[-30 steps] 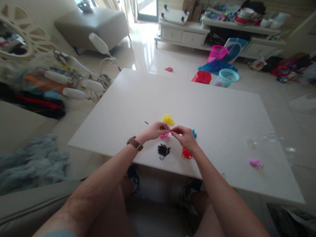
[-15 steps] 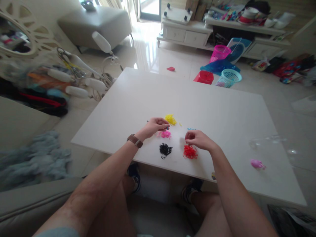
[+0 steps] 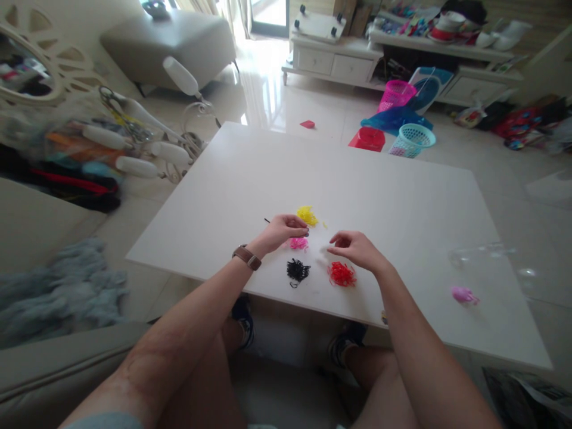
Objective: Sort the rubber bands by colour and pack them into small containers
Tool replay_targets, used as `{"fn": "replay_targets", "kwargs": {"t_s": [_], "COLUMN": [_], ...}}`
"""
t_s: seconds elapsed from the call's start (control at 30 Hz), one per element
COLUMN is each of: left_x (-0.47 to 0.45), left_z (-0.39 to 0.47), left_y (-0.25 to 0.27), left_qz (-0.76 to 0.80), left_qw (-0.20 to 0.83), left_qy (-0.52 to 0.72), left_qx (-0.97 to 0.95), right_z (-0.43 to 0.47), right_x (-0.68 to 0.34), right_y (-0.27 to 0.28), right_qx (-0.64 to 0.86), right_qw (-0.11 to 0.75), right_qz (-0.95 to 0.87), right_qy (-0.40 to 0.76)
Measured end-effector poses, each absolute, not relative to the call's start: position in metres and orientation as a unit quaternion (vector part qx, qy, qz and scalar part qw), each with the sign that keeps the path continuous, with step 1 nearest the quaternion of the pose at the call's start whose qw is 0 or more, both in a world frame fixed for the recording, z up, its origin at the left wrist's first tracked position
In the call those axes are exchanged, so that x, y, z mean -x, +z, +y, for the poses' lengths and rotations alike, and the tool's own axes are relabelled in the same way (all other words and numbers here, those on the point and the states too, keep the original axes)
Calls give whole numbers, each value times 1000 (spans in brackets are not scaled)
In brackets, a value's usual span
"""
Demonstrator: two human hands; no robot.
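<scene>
My left hand (image 3: 288, 229), with a brown-strapped watch (image 3: 247, 257) on its wrist, is closed in a pinch over the table. Something small and dark shows at its fingertips, too small to name. Just beyond it lies a yellow pile of what look like small rubber bands (image 3: 307, 215), and a pink pile (image 3: 298, 243) is partly hidden below it. My right hand (image 3: 351, 247) hovers with thumb and fingers apart, just beyond a red pile (image 3: 342, 274). A black pile (image 3: 297, 270) lies nearer me. A thin dark tip (image 3: 267, 220) shows left of my left hand.
The white table (image 3: 402, 196) spans the middle of the view. A pink-purple item (image 3: 463, 295) lies on its right side, and a clear object (image 3: 478, 253) stands nearby. Past the far edge are a red stool (image 3: 369, 139) and a light-blue basket (image 3: 412, 141). A white lamp (image 3: 181, 76) is on the left.
My right hand has moved slightly away from the red pile and its fingers have parted. The blue bits behind it are now hidden. My left hand stays pinched near the same place.
</scene>
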State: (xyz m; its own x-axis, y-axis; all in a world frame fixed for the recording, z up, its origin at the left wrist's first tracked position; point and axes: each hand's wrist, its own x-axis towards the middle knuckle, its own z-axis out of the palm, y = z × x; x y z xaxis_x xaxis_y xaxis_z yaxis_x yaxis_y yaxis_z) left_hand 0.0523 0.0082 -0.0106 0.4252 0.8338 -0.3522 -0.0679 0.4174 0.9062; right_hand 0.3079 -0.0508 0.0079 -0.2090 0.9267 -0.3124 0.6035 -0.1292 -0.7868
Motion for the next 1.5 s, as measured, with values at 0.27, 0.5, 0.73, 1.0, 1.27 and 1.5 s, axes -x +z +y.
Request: {"fn": "replay_targets", "kwargs": {"t_s": [0.27,0.5,0.73,1.0,1.27,1.5], "left_x": [-76,-74,-8,18,-1,-28], "left_z": [-13,-8,39,40,32,13], "left_y": [-13,-13,-27,-51,-28,-11], "left_qz": [417,417,620,613,585,454], "left_qw": [748,750,303,232,342,441], "left_qy": [285,266,211,127,151,184], "left_qx": [-430,-439,-693,-744,-719,-752], "right_z": [-52,-51,-40,-42,-43,-44], "right_x": [-273,-273,-314,-337,-341,-337], "right_y": [1,0,-8,-18,-11,-8], "right_qx": [545,576,724,775,786,784], "right_qw": [316,317,296,186,176,183], "right_qz": [-621,-635,-579,-577,-570,-568], "right_qy": [467,407,230,177,161,174]}}
